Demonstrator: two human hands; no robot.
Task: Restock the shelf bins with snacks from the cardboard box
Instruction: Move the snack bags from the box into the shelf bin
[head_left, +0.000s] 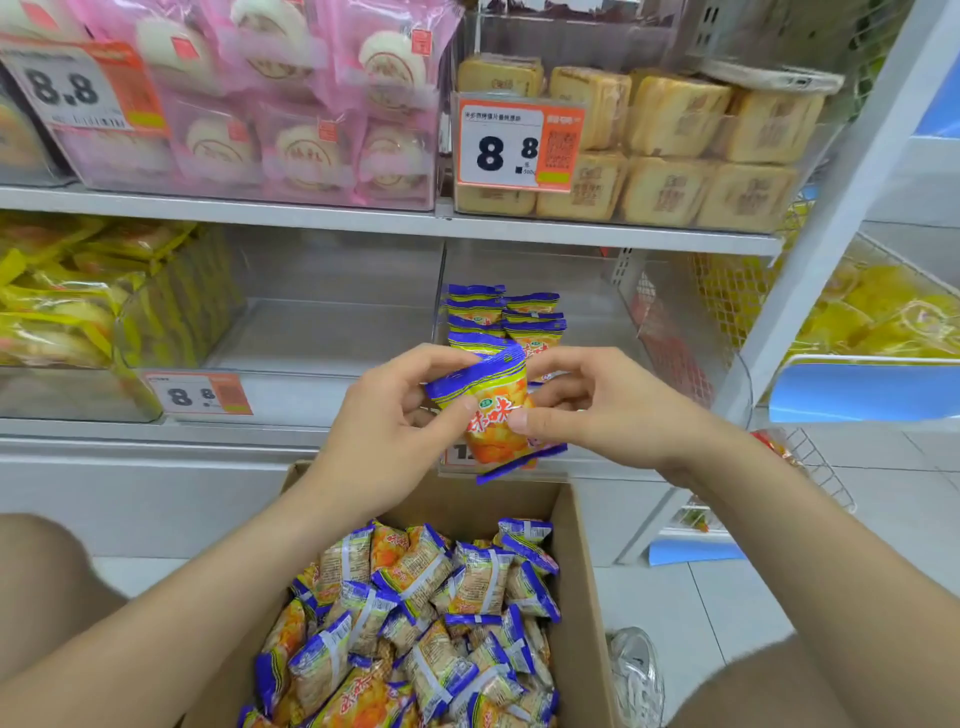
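Both the left hand (395, 415) and the right hand (587, 410) pinch one orange-and-blue snack packet (493, 410) by its side edges. They hold it above the cardboard box (576, 571), in front of the clear bin (675, 332) where like packets (504, 317) stand stacked. Red Chinese characters mark its front. Two shelf tags (511, 143) (200, 395) read 8.8. The tag behind the packet (460, 452) is mostly covered, perhaps starting with 1.

One wide-angle camera, worn on the head, sits above the near end of the cardboard box (582, 597), close over it, facing forward and down. Just beyond the box, the shelf bins (322, 338) fill the upper frame.
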